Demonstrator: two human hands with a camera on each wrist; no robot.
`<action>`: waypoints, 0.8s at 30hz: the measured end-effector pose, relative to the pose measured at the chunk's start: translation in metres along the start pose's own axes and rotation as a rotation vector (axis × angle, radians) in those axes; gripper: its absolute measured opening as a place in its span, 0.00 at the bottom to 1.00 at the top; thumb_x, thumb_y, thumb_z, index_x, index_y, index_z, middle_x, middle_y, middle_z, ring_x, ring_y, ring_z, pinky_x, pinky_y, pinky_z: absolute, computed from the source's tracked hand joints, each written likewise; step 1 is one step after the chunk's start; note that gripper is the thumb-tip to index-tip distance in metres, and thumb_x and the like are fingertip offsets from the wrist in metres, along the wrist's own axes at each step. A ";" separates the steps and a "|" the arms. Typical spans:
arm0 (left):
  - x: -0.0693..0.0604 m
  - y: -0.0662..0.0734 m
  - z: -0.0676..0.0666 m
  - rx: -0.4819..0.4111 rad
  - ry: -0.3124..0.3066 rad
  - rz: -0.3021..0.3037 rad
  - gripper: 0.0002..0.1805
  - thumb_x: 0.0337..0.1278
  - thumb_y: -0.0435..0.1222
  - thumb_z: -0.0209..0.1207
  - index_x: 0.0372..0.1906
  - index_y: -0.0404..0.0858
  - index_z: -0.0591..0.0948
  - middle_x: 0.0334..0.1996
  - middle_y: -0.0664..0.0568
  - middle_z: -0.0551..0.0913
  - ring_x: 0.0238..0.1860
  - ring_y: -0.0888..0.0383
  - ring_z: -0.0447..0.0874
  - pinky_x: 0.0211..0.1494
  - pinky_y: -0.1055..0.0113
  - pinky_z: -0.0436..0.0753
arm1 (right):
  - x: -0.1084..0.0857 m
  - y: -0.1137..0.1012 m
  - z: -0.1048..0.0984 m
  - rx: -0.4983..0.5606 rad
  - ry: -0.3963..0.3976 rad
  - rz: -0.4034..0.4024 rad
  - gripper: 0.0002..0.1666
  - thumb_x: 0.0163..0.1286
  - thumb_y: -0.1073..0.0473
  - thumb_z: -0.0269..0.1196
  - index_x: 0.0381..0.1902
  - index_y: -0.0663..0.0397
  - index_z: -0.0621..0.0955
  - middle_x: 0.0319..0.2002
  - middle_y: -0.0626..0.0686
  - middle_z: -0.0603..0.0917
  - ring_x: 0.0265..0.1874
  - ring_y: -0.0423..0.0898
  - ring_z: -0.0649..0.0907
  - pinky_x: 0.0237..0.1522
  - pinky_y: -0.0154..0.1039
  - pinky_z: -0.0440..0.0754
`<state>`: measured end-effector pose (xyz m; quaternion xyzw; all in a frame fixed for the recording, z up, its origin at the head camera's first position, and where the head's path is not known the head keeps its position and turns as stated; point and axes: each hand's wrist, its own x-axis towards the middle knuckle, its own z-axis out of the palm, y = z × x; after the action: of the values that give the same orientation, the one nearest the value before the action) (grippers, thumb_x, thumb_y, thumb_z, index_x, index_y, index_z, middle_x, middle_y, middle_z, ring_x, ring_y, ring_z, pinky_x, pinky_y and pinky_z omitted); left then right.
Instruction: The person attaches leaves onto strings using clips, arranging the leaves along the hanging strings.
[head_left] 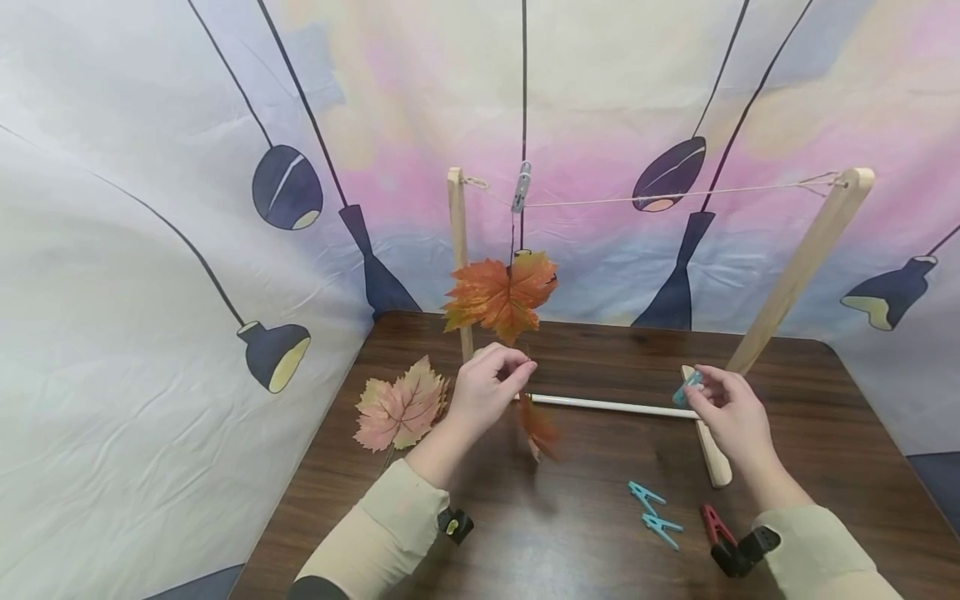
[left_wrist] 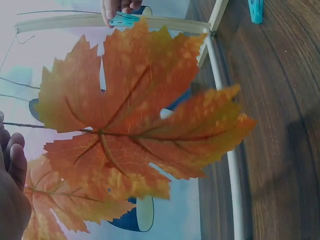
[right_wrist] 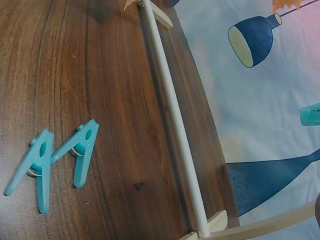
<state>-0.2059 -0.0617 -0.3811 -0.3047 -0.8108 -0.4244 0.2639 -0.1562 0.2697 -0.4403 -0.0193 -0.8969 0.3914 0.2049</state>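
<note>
My left hand pinches the thin stem of an orange leaf, which hangs below the fingers, blurred in the head view. Just above that hand, a second orange leaf hangs by its stem from a grey clothespin on the string. On the right side, my right hand holds a teal clothespin between thumb and fingers, near the right post; in the right wrist view only part of the teal clothespin shows at the edge.
Two teal clothespins and a red clothespin lie on the wooden table. Pale pink leaves lie at the left. Wooden posts hold the string, and a white rod runs between their bases.
</note>
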 end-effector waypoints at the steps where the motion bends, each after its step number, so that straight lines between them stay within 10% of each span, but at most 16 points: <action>1: 0.000 0.000 0.000 -0.005 -0.001 0.000 0.03 0.52 0.34 0.66 0.28 0.40 0.83 0.22 0.58 0.76 0.25 0.62 0.73 0.28 0.73 0.73 | 0.001 -0.001 0.000 0.000 0.001 0.001 0.23 0.66 0.58 0.60 0.55 0.65 0.75 0.40 0.55 0.75 0.31 0.22 0.69 0.30 0.21 0.69; 10: 0.006 0.003 -0.003 -0.007 -0.036 0.005 0.04 0.52 0.34 0.66 0.27 0.40 0.82 0.24 0.58 0.76 0.25 0.65 0.73 0.28 0.75 0.74 | 0.009 -0.013 -0.001 0.023 0.000 -0.014 0.23 0.66 0.57 0.61 0.55 0.64 0.75 0.41 0.54 0.75 0.31 0.24 0.70 0.31 0.21 0.69; 19: 0.019 0.000 -0.006 0.100 0.007 0.177 0.04 0.49 0.35 0.67 0.27 0.40 0.83 0.26 0.56 0.82 0.33 0.58 0.73 0.38 0.67 0.72 | 0.020 -0.028 0.000 0.033 0.001 -0.059 0.23 0.65 0.57 0.62 0.55 0.63 0.76 0.40 0.54 0.75 0.32 0.27 0.71 0.32 0.21 0.69; 24: 0.023 -0.001 -0.006 0.099 -0.041 0.149 0.04 0.50 0.35 0.67 0.29 0.40 0.82 0.27 0.55 0.83 0.36 0.58 0.75 0.42 0.64 0.73 | 0.026 -0.037 0.003 0.028 -0.005 -0.079 0.23 0.65 0.57 0.62 0.56 0.62 0.76 0.40 0.53 0.75 0.32 0.28 0.71 0.34 0.22 0.69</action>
<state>-0.2214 -0.0615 -0.3631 -0.3592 -0.8113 -0.3565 0.2927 -0.1765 0.2473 -0.4066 0.0200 -0.8918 0.3956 0.2184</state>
